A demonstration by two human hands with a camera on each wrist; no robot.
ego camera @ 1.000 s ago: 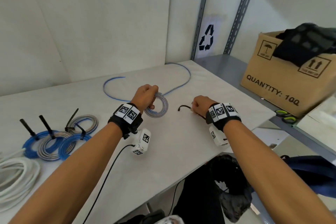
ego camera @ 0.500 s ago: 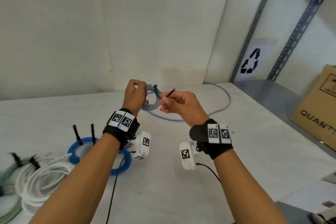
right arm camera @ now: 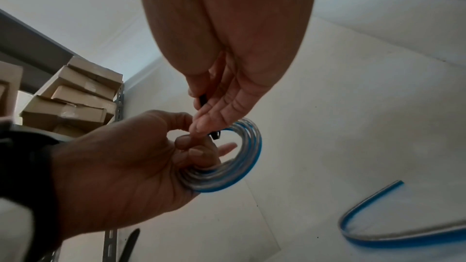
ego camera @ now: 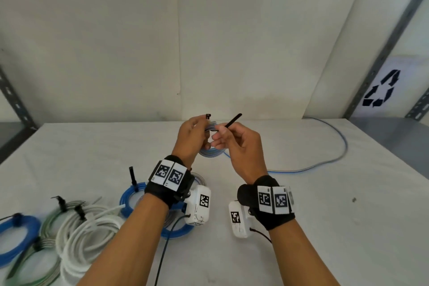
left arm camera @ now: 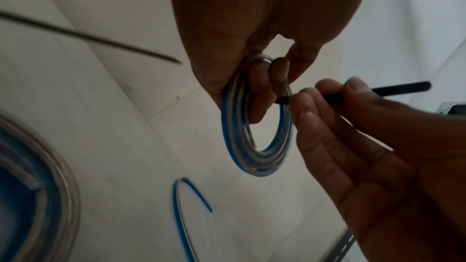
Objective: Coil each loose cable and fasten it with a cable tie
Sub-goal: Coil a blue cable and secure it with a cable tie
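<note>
My left hand point(ego camera: 197, 132) grips a small coil of clear-and-blue cable point(ego camera: 210, 153) upright above the white table point(ego camera: 301, 216). Its fingers pass through the coil's hole point(left arm camera: 257, 91). My right hand point(ego camera: 222, 133) pinches a black cable tie point(ego camera: 233, 120) right beside the coil's top; the tie's tail sticks up to the right and its head point(ego camera: 208, 115) shows above the left fingers. In the right wrist view the cable tie point(right arm camera: 203, 100) runs down past the right hand's fingertips point(right arm camera: 201, 125) to the coil point(right arm camera: 252, 146). The cable's loose tail point(ego camera: 343, 146) trails over the table.
Several tied coils lie at the table's near left: blue point(ego camera: 14, 234), white point(ego camera: 86, 230) and another blue one point(ego camera: 130, 197) under my left wrist. Stacked cardboard boxes point(right arm camera: 75, 103) sit on a shelf at the left. A recycling sign point(ego camera: 380, 90) hangs at the back right.
The left hand lifted the coil off the table. The right hand picked up the black tie and brought it to the coil. The head view swung left.
</note>
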